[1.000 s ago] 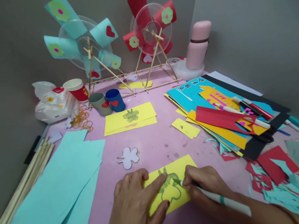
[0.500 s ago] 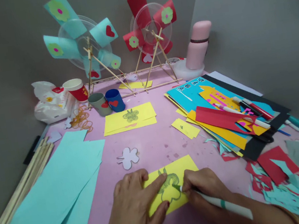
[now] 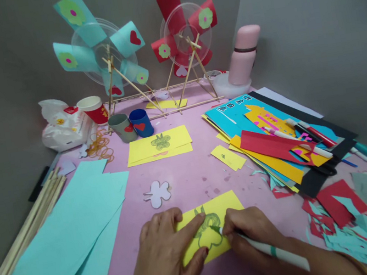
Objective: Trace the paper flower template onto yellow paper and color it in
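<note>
My right hand point(image 3: 250, 229) grips a white marker point(image 3: 290, 260) with a green band, its dark green tip touching a yellow paper point(image 3: 230, 200). On that paper is a green outlined butterfly point(image 3: 209, 235), the upper part filled with curved lines and the lower part plain. My left hand point(image 3: 172, 241) lies open on the paper's left side, with index finger and thumb spread beside the drawing. Just beyond, a white butterfly-shaped cutout point(image 3: 158, 193) rests on the pink table. Farther back, another yellow sheet point(image 3: 140, 150) carries a finished-looking green butterfly.
Mint paper strips point(image 3: 80, 233) and wooden sticks point(image 3: 27, 227) lie left. Colored sheets point(image 3: 232, 116), markers and paper scraps point(image 3: 356, 240) cover the right. Behind stand a mint pinwheel point(image 3: 84, 37), a red pinwheel point(image 3: 172, 13), a paper cup point(image 3: 96, 112) and a pink bottle point(image 3: 243, 60).
The marker tip has shifted very slightly left and up on the butterfly, with my right hand following. My left hand stays in place.
</note>
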Action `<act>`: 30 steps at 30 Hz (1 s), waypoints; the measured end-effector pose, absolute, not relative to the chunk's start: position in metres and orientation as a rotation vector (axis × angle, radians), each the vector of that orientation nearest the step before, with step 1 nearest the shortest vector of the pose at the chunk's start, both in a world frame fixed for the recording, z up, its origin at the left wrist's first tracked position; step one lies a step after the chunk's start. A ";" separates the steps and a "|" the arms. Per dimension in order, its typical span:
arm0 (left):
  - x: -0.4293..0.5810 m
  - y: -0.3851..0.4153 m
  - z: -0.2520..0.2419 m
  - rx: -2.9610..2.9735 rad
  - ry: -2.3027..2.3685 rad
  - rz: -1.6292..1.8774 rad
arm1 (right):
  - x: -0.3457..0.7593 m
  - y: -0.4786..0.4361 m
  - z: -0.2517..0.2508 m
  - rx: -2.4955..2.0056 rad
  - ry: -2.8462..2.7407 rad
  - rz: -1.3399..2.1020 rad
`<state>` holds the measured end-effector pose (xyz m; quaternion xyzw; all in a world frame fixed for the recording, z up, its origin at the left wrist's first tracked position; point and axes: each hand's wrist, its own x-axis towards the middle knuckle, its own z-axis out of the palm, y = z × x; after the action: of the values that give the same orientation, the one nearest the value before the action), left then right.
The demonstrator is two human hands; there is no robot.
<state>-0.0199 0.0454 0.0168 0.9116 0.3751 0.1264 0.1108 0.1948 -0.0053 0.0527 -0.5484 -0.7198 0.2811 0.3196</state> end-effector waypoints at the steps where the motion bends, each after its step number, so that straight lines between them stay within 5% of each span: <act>1: -0.020 0.045 0.017 2.677 1.099 0.371 | 0.194 -0.005 0.053 -1.437 -1.899 0.747; 30: -0.020 0.046 0.016 2.660 1.066 0.332 | 0.192 -0.001 0.022 -1.263 -1.856 0.790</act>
<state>-0.0200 0.0456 0.0162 0.9144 0.3666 0.1143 0.1279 0.1921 -0.0005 0.0223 -0.4925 -0.7240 0.3082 0.3718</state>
